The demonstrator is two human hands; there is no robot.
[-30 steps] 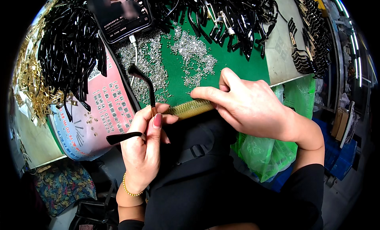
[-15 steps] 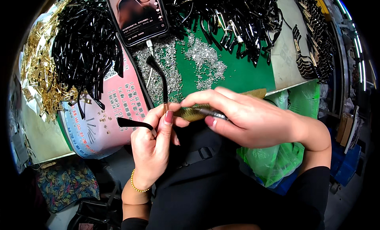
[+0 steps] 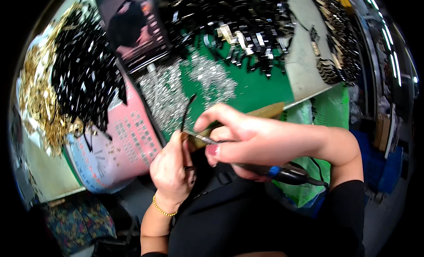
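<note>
The left hand point(image 3: 171, 168) pinches a thin black curved strip point(image 3: 187, 112) upright just below the green mat point(image 3: 260, 87), steadying it. The right hand point(image 3: 260, 140) clamps a black pen-like powered tool point(image 3: 282, 172), its tip seemingly meeting the strip there.

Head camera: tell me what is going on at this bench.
A person works with both hands over a green mat. The left hand pinches a thin black strip that sticks upward. The right hand holds a pen-like tool with a cord, its metal tip at the strip's lower end. Heaps of black parts, gold parts and small silver bits lie beyond.
</note>
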